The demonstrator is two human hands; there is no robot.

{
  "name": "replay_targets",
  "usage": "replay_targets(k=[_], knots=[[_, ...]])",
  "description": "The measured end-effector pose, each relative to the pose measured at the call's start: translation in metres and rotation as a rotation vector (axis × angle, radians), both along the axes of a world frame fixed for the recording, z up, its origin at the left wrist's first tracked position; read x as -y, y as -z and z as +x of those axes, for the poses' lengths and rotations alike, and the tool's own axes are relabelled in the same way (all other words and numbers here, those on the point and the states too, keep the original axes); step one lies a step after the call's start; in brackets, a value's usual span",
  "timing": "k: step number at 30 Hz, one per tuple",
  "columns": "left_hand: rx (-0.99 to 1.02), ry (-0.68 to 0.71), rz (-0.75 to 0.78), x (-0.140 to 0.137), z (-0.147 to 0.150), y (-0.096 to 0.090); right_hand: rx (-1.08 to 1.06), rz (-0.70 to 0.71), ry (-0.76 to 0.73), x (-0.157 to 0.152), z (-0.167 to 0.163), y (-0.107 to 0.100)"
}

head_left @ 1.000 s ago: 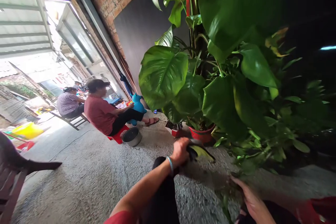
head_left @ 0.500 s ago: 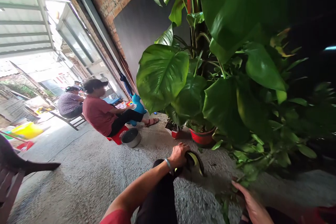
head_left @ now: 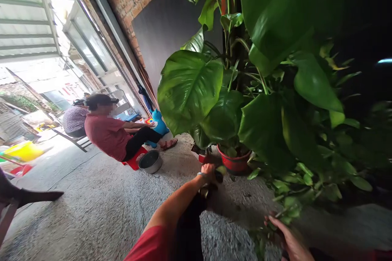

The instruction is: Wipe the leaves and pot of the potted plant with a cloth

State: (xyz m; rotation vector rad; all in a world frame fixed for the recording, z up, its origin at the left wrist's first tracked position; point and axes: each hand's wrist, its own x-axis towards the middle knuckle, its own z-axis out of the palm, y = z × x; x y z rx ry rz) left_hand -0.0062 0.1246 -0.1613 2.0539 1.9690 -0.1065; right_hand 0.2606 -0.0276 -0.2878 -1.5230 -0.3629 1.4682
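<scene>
Fingers (head_left: 208, 168) of the left hand (head_left: 209, 173) are curled round some dark curved object (head_left: 219, 176) with a yellow-green patch, too blurry to ID, just on the near side of a round red pot (head_left: 235, 164). Right hand (head_left: 282, 231) is near right, by leafy green stems (head_left: 260, 239); honestly can't tell if it's gripping.

Left hand (head_left: 208, 171) before pot (head_left: 235, 164), plant (head_left: 191, 89) in pot, basin (head_left: 152, 169) beside stool (head_left: 134, 161), person (head_left: 107, 136) on stool
</scene>
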Motion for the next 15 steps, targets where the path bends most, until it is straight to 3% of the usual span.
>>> replay_targets(k=[2,5,9,11,13,15], knots=[[0.003,0.059,-0.040,0.024,0.001,0.006,0.011,-0.009,0.017,0.000,0.002,-0.007],[0.082,0.152,0.042,0.036,0.007,-0.011,0.004,0.004,0.011,-0.002,0.002,-0.014],[0.250,0.228,0.390,0.014,0.045,-0.054,-0.067,-0.029,0.038,-0.003,-0.007,-0.024],[0.236,0.264,0.474,0.000,0.073,-0.063,-0.086,-0.038,0.063,-0.003,-0.011,-0.029],[0.165,0.328,0.399,-0.007,0.095,-0.056,-0.089,-0.035,0.081,-0.003,-0.014,-0.031],[0.099,0.386,0.224,-0.002,0.101,-0.034,-0.083,-0.019,0.080,-0.002,-0.013,-0.031]])
